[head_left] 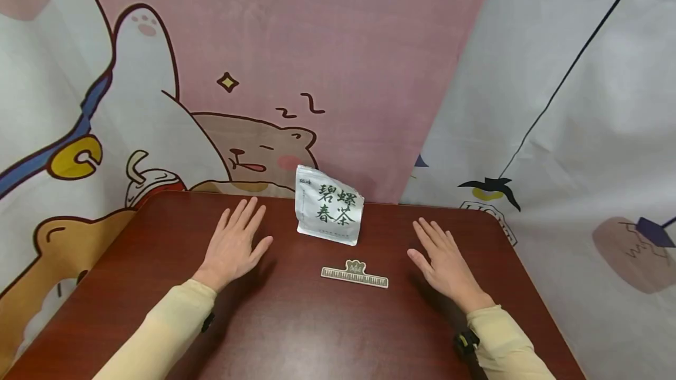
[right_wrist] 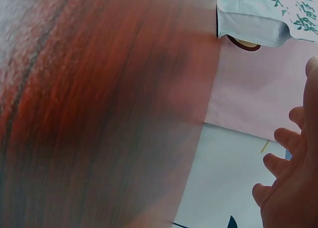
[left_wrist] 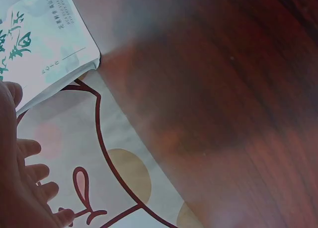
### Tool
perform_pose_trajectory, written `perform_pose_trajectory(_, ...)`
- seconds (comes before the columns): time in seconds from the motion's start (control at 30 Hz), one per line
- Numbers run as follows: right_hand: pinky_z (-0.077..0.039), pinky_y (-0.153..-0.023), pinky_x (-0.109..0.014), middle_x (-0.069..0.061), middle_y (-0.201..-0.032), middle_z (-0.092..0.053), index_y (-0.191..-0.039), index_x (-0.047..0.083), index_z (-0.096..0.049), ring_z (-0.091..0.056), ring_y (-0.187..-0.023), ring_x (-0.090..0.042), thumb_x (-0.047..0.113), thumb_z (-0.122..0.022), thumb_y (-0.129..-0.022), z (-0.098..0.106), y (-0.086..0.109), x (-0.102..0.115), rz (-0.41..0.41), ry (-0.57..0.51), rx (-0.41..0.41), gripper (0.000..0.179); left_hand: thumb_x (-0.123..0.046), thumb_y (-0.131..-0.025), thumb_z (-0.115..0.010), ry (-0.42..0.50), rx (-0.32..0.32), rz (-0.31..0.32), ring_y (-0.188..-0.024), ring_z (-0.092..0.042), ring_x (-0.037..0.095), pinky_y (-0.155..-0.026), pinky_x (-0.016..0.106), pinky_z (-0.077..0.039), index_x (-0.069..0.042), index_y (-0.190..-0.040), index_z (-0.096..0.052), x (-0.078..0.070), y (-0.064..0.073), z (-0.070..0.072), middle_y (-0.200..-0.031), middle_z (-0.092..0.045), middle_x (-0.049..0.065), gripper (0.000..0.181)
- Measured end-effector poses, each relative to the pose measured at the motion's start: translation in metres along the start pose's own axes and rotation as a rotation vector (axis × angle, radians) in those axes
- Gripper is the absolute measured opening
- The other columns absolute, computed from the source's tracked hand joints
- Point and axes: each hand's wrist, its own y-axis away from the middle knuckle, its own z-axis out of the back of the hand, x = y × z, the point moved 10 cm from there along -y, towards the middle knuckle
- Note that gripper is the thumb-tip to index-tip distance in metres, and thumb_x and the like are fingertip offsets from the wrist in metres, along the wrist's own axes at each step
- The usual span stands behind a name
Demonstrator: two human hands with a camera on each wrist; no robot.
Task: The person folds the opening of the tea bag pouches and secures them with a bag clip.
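A white tea pouch (head_left: 330,207) with dark green characters stands at the table's far edge, leaning back a little. Nearer to me lies a flat sealing clip (head_left: 355,275), patterned like piano keys, with a crown-shaped tab. My left hand (head_left: 233,246) hovers left of the pouch, fingers straight and thumb spread. Over on the right, my right hand (head_left: 443,260) is held in the same way, to the right of the clip. Neither hand touches anything. Both wrist views show the pouch (left_wrist: 44,44) beyond the fingers.
The dark red wooden table (head_left: 327,333) ends just behind the pouch. A cloth backdrop (head_left: 369,63) with cartoon animals hangs behind it and along both sides. Pale yellow sleeves cover the forearms, and dark bands sit at the wrists.
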Motion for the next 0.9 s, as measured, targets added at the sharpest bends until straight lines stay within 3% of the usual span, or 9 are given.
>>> perform_pose_trajectory(0.43, -0.02, -0.121, -0.064, -0.018, -0.165, -0.034, -0.161, 0.006, -0.034, -0.026, -0.153, -0.043, 0.037, -0.054, -0.107, -0.002, -0.005, 0.003, -0.022, -0.081, 0.029, 0.065, -0.05, -0.102, -0.054, 0.032, -0.002, 0.018, -0.151, -0.032, 0.039, -0.118, 0.06, -0.028, -0.004, -0.156, -0.043, -0.005, -0.003, 0.007, -0.165, -0.034, 0.019, 0.072)
perform_pose_trajectory(0.9, -0.024, -0.119, -0.065, -0.016, -0.165, -0.035, -0.161, 0.009, -0.036, -0.028, -0.153, -0.041, 0.037, -0.052, -0.108, 0.002, -0.014, 0.011, -0.041, -0.182, 0.026, 0.062, -0.049, -0.101, -0.055, 0.016, -0.034, -0.008, -0.149, -0.037, 0.039, -0.116, 0.061, -0.032, -0.001, -0.154, -0.045, -0.012, -0.007, 0.016, -0.164, -0.036, 0.02, 0.072)
